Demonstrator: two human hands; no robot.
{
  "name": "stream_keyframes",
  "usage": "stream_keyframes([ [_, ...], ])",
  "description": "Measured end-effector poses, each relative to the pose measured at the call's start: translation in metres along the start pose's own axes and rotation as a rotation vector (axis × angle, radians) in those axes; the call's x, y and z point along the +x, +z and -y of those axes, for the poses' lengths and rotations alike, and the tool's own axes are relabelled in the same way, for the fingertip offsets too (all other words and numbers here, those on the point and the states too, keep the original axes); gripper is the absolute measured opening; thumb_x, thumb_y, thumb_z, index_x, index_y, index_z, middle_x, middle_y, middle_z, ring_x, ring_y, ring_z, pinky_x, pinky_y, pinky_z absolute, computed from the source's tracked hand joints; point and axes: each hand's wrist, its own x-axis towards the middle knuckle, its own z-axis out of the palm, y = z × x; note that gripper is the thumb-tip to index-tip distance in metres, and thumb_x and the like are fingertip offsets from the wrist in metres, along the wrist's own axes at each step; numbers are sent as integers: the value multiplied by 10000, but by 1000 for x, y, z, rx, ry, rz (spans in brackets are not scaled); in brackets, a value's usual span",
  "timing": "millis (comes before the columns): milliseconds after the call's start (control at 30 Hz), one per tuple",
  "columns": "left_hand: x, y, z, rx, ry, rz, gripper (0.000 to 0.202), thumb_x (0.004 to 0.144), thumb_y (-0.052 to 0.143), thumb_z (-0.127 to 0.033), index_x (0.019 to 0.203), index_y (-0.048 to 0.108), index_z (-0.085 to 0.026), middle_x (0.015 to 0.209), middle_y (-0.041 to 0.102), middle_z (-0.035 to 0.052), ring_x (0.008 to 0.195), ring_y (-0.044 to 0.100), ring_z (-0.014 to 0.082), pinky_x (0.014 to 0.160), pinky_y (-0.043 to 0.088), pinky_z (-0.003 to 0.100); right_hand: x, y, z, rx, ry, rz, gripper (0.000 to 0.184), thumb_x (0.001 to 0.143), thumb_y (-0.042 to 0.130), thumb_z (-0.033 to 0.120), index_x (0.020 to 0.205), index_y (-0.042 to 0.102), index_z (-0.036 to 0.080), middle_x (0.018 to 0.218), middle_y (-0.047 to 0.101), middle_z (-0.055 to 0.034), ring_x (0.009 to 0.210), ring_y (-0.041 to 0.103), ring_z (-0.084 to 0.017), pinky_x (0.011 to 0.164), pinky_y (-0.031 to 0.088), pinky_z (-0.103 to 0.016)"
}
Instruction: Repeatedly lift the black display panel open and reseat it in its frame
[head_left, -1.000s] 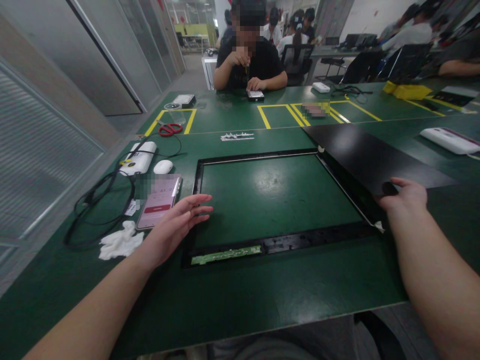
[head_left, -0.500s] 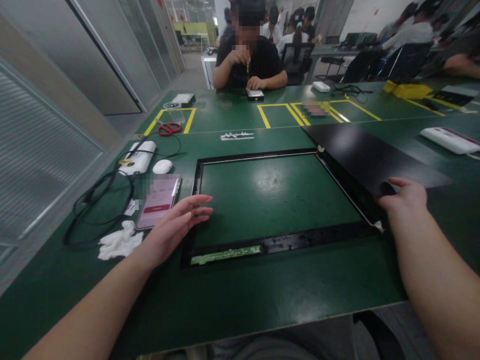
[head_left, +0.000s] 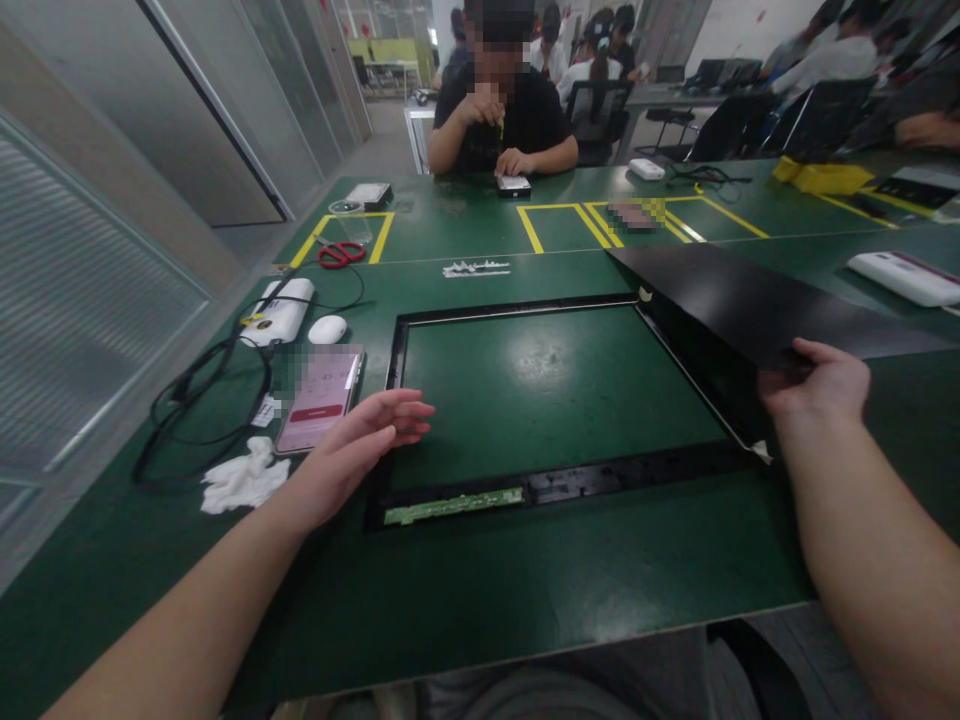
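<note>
A black rectangular frame (head_left: 600,487) lies on the green table, with a narrow green circuit board (head_left: 454,506) along its near left side. My left hand (head_left: 367,432) hovers at the frame's left edge, fingers apart and holding nothing. At the right, my right hand (head_left: 817,390) grips the near edge of a thin black panel (head_left: 750,300), thumb on top and fingers underneath. The panel tilts up at that edge, while its far left corner is close to the frame's far right corner. Small whitish tabs sit on the frame's right corners.
Left of the frame are a phone (head_left: 322,400), a crumpled tissue (head_left: 246,476), a white earbud case (head_left: 328,329), a white power bank (head_left: 277,312), black cables and red scissors (head_left: 342,255). White strips (head_left: 476,269) lie beyond the frame. Another person (head_left: 502,120) sits opposite.
My right hand has raised the near edge of the black panel, which now tilts more steeply. My left hand has stayed nearly in place.
</note>
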Motion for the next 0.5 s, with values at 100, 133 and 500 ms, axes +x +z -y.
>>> stream_keyframes([
  [100, 0, 0, 0, 0, -2, 9, 371, 937, 824, -392, 1284, 814, -263, 1269, 805, 124, 1155, 730, 327, 1012, 579, 437, -4, 2, 5, 20, -47, 9, 240, 660, 543, 19, 785, 495, 218, 808, 578, 17, 659, 596, -103, 588, 586, -206],
  [133, 0, 0, 0, -3, -5, 5, 370, 933, 829, -390, 1281, 815, -264, 1269, 806, 123, 1152, 732, 325, 1010, 580, 435, -8, 2, 6, 30, -65, 27, 235, 650, 547, 30, 779, 497, 218, 807, 588, 14, 673, 613, -110, 602, 601, -218],
  [500, 3, 5, -9, -148, -126, -170, 423, 907, 830, -501, 1242, 805, -243, 1286, 799, 113, 1159, 721, 301, 982, 595, 398, -62, 3, 13, 148, -144, 381, 458, 627, 513, 65, 994, 688, 277, 1103, 783, -10, 952, 799, -240, 736, 712, -473],
])
